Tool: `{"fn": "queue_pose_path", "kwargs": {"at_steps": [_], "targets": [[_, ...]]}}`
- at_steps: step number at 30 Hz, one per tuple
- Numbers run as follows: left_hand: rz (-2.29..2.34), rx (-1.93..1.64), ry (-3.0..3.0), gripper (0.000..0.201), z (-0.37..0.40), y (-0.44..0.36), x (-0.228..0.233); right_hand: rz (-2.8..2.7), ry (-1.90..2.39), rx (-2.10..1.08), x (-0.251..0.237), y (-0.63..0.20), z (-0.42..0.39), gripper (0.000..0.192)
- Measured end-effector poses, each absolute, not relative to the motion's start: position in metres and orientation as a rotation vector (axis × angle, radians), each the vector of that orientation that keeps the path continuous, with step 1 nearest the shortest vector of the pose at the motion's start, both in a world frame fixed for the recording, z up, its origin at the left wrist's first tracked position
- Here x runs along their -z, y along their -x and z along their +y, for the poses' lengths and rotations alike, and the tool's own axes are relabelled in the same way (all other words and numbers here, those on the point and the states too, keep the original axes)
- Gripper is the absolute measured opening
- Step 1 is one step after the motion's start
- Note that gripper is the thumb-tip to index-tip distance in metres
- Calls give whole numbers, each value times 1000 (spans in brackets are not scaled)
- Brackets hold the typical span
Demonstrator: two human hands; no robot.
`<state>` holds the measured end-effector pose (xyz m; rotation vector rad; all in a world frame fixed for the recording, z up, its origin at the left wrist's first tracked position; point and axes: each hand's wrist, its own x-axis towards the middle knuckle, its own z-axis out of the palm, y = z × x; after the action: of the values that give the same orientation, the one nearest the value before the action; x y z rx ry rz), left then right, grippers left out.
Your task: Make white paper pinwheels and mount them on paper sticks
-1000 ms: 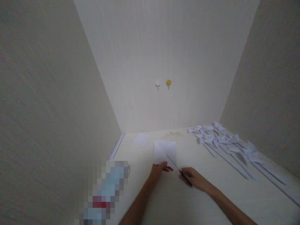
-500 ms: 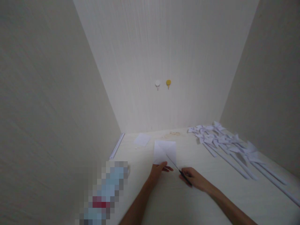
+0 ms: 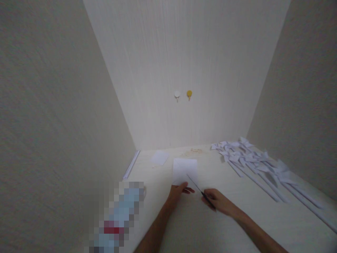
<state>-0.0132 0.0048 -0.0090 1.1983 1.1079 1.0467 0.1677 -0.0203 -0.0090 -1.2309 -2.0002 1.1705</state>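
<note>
A white square sheet of paper point(image 3: 185, 170) lies on the pale table point(image 3: 200, 225). My left hand point(image 3: 178, 192) pinches the sheet's near corner. My right hand point(image 3: 217, 201) grips black scissors point(image 3: 200, 192), whose thin blades reach up and left onto the near part of the sheet.
Several white paper pinwheels on long rolled sticks point(image 3: 258, 165) lie in a row at the right. A smaller paper piece point(image 3: 159, 157) and a thin white strip point(image 3: 131, 164) lie at the far left by the wall. A blurred bottle-like object point(image 3: 118, 214) sits near left. Two hooks point(image 3: 183, 94) hang on the back wall.
The sheet's creases look flatter now. Both hands and the scissors stay almost in the same place.
</note>
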Motion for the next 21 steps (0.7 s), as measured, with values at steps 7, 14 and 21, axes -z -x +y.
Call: {"fn": "queue_pose_path", "kwargs": {"at_steps": [7,14,21], "targets": [[1085,-1060,-1171,27,5,13,9,-1978,1246,-1161,11,-167,-20,35],[1084,-1071,-1166,26,2,10,1,-1929,1248,-1211,12,-167,-21,33],[1038,-1185,-1091,22,5,10,1,-1959,1242,-1217,5,-166,-23,31]]}}
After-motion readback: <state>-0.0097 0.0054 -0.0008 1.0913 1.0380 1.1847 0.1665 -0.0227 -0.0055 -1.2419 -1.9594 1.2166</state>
